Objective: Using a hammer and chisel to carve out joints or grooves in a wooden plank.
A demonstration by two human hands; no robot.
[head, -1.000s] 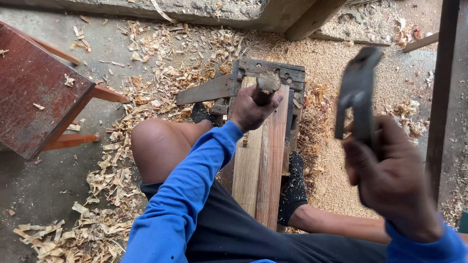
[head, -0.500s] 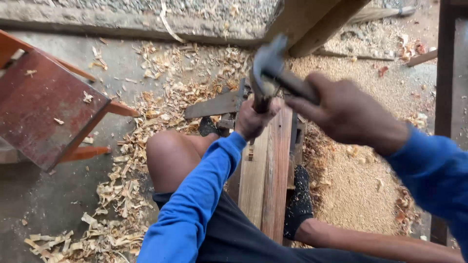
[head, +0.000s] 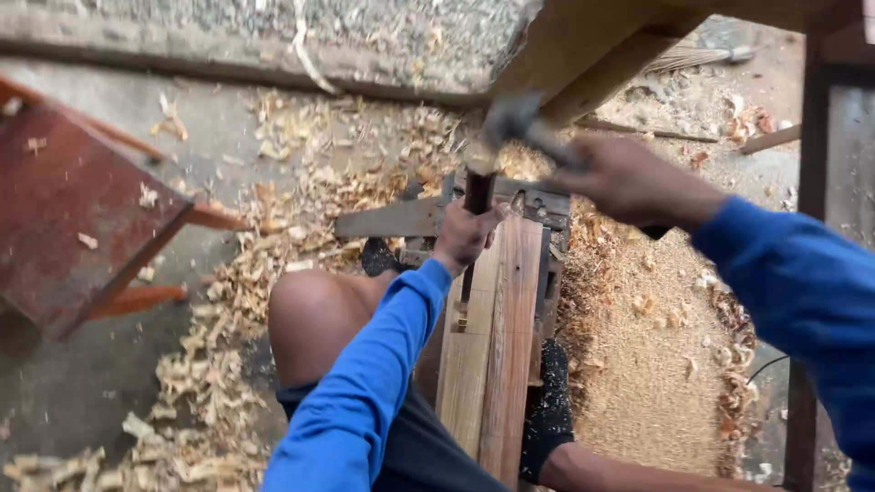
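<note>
My left hand [head: 465, 235] grips the dark handle of a chisel [head: 478, 191] held upright on two wooden boards [head: 492, 346] that lie side by side between my legs. My right hand [head: 629, 182] holds a hammer [head: 515, 123], whose blurred metal head is right at the top of the chisel handle. Both arms wear blue sleeves. A metal square [head: 392, 219] lies across the far end of the boards. My bare left knee [head: 314, 314] is beside the boards.
Wood shavings [head: 273, 237] and sawdust [head: 647, 364] cover the concrete floor. A reddish wooden stool [head: 82, 219] stands at left. A wooden beam [head: 592, 55] crosses the top, and a wooden post [head: 807, 273] rises at right.
My right hand swung the hammer from raised at the right down and left onto the chisel top. My left hand kept its grip on the chisel.
</note>
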